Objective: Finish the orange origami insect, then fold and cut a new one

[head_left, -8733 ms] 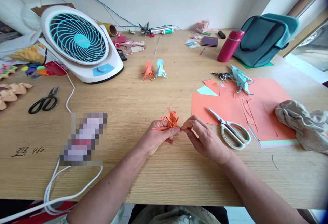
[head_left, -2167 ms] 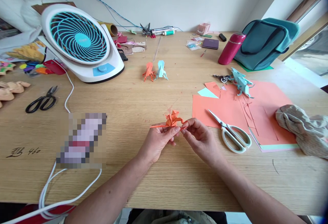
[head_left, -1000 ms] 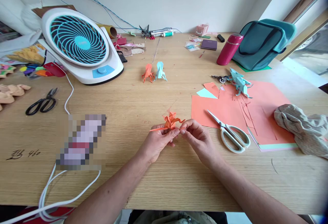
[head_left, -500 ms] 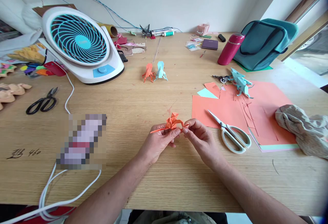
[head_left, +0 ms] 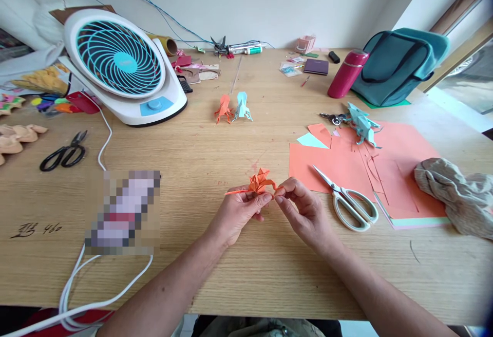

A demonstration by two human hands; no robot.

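An orange folded-paper figure (head_left: 259, 181) is held just above the wooden table (head_left: 215, 162), near its front middle. My left hand (head_left: 236, 213) pinches the figure's body from below, with a thin orange point sticking out to the left. My right hand (head_left: 304, 212) pinches a thin curled strip at the figure's right end between thumb and forefinger. Both hands are closed on the paper.
White-handled scissors (head_left: 348, 201) lie on orange paper sheets (head_left: 389, 162) to the right, beside a grey cloth (head_left: 458, 195). Small orange (head_left: 223, 108) and blue (head_left: 242, 106) paper figures stand mid-table. A fan (head_left: 123, 67), black scissors (head_left: 63, 152), white cable (head_left: 92, 285), red bottle (head_left: 346, 72) and teal bag (head_left: 400, 59) surround them.
Only small finger movements: my right fingers have worked along the thin strip at the figure's right end, which now curls more. The figure stays in the same place.
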